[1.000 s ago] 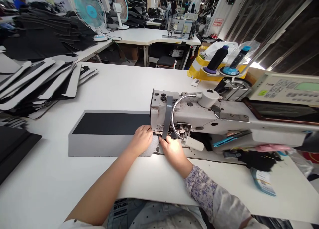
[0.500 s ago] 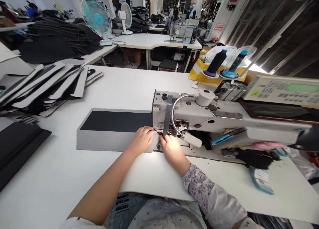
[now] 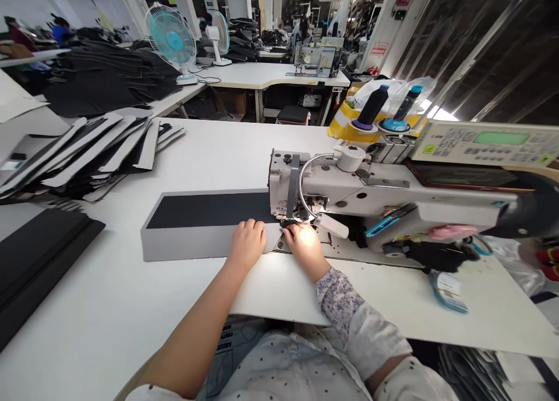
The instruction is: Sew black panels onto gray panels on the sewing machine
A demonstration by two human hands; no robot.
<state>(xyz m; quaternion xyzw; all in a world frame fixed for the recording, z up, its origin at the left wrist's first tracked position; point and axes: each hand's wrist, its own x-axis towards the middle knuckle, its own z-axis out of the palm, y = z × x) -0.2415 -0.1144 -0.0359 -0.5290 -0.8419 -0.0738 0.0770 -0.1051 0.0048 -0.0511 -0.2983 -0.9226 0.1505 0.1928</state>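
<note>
A long grey fabric panel [image 3: 196, 244] with a black strip [image 3: 209, 209] along it lies flat on the white table. Its right end is under the head of a sewing machine [image 3: 314, 180]. My left hand [image 3: 248, 242] rests on the panel left of the needle area, palm down with its fingers stretched out. Close beside the presser foot, my right hand [image 3: 304, 244] has its thumb and fingers drawn together at the panel's right end. Its fingertips are partly hidden under the machine head, and a lamp [image 3: 332, 225] lights that hand.
Stacked grey and black cut pieces [image 3: 100, 151] lie at the left, with folded black panels [image 3: 43, 255] nearer me. Thread cones [image 3: 371, 109] and a control panel [image 3: 489, 142] stand at the right. A blue-handled cutter [image 3: 386, 220] sits on the machine. Fans [image 3: 174, 40] and people are farther back.
My left hand has slid back a little to the left, away from the needle area. The right hand stays by the presser foot. My view has shifted slightly.
</note>
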